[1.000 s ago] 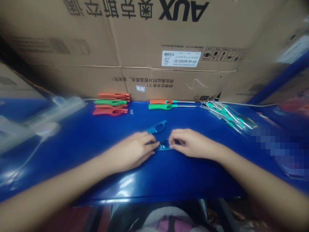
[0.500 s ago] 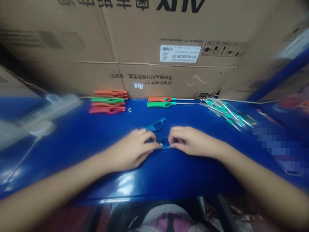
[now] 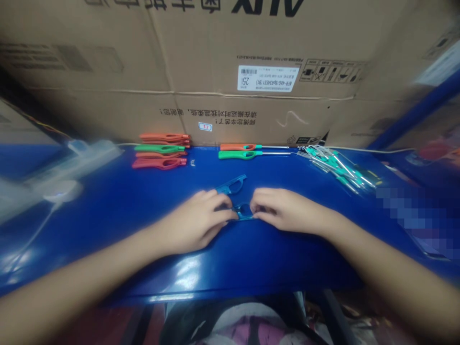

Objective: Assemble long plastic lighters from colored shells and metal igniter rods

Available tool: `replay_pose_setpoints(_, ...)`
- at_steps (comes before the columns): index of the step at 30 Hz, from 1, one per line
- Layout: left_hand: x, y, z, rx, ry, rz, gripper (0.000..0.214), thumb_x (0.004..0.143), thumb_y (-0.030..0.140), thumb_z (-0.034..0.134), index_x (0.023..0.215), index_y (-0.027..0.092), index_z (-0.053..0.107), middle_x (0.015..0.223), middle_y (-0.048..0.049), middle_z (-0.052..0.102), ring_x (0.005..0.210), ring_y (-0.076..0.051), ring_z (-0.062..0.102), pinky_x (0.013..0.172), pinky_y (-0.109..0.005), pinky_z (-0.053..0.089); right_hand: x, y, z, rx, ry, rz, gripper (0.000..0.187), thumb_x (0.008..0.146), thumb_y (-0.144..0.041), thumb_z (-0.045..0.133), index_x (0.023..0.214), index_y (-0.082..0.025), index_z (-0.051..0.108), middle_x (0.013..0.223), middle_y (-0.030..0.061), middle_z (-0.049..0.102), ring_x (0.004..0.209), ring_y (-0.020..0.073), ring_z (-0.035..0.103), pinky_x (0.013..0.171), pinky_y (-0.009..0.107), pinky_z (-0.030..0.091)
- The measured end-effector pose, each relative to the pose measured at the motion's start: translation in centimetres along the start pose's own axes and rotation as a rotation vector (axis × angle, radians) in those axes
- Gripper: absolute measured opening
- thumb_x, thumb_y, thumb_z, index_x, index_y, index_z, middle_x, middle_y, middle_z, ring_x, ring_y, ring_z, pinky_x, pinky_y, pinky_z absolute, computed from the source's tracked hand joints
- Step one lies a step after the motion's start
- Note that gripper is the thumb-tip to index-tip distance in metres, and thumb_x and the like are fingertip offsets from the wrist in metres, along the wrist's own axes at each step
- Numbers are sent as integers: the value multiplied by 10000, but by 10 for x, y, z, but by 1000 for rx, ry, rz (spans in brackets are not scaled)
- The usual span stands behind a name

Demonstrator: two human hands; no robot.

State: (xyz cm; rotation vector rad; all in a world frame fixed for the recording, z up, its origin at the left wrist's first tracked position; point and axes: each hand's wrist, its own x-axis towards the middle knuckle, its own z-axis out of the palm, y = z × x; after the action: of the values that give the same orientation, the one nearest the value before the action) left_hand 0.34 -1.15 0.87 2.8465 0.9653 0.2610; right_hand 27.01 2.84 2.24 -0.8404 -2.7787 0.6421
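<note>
A blue lighter handle shell (image 3: 244, 211) with a finger loop lies low over the table between my hands. My left hand (image 3: 203, 221) is closed on its left end, with thumb and index finger pinched together and that end hidden. At the right end, my right hand (image 3: 278, 208) is closed, its fingertips pinching the shell. Just beyond my left fingers rests another blue handle shell (image 3: 235, 185), partly covered by that hand.
Several orange, red and green handles (image 3: 160, 149) are stacked at the back left. Two lighters with metal rods (image 3: 247, 155) lie at the back middle. Rods with teal ends (image 3: 338, 167) form a pile at right. A cardboard box (image 3: 204, 72) stands behind; a power strip (image 3: 86, 155) is at left.
My left thumb has shifted slightly left along the shell, and the shiny bit beside it is now less visible. My right hand has hardly moved.
</note>
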Motion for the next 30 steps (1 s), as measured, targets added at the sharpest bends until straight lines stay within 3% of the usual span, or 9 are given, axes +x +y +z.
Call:
replay_pose_setpoints(10, -2, -3, -12, -64, 26, -76, 253, 977, 322, 558, 1208, 224, 593, 1244, -68, 641, 1093, -247, 582, 942, -390, 425, 0, 4, 1, 28, 26, -21, 53, 943, -176, 639, 984, -176, 672, 977, 48, 646, 856, 155, 603, 750, 268, 462)
replay_pose_setpoints(14, -4, -7, -14, -32, 43, -135, 433, 977, 446, 573, 1344, 220, 528, 1355, -93, 616, 1224, -277, 570, 1022, -416, 434, -1, 5, 1, 50, 48, -49, 52, 943, -178, 626, 957, -181, 676, 958, 45, 651, 824, 147, 604, 714, 256, 464)
replay_pose_setpoints(18, -6, -20, -7, -21, 16, -161, 648, 951, 600, 560, 1468, 222, 460, 1482, -111, 544, 1344, -301, 519, 1109, -445, 419, 0, 24, -5, 43, 219, -4, 117, 949, -218, 588, 877, -178, 672, 841, 29, 649, 707, 127, 588, 649, 242, 451)
replay_pose_setpoints(20, -6, -27, -4, -13, -1, -160, 688, 946, 630, 547, 1501, 237, 444, 1539, -111, 490, 1394, -319, 479, 1157, -489, 379, -1, 42, -10, -97, 323, 128, 134, 938, -252, 587, 871, -176, 674, 846, 41, 655, 704, 145, 587, 646, 262, 443)
replay_pose_setpoints(23, -5, -34, -1, -7, -8, -147, 717, 936, 643, 552, 1526, 256, 425, 1582, -115, 432, 1447, -347, 415, 1206, -570, 290, -5, 69, -21, -349, 398, 479, 191, 940, -309, 561, 850, -182, 672, 943, 82, 668, 841, 220, 629, 714, 312, 462)
replay_pose_setpoints(25, -4, -35, -1, -12, 12, -127, 684, 935, 622, 572, 1507, 267, 455, 1584, -112, 429, 1458, -352, 396, 1210, -593, 271, -10, 82, -27, -434, 388, 710, 180, 936, -307, 554, 960, -178, 676, 1071, 119, 652, 974, 275, 642, 778, 345, 486)
replay_pose_setpoints(27, -3, -32, -2, -29, 39, -81, 599, 950, 561, 586, 1474, 285, 498, 1565, -97, 459, 1447, -339, 412, 1205, -588, 286, -14, 90, -32, -482, 330, 918, 300, 932, -345, 567, 1149, -152, 642, 1231, 182, 593, 1065, 332, 633, 831, 395, 500)
replay_pose_setpoints(30, -3, -24, -2, -71, 58, 35, 479, 984, 428, 578, 1442, 294, 531, 1509, -84, 525, 1403, -309, 467, 1188, -564, 334, -20, 95, -38, -505, 260, 1095, 504, 928, -400, 576, 1321, -88, 542, 1368, 275, 478, 1124, 390, 620, 877, 453, 506)
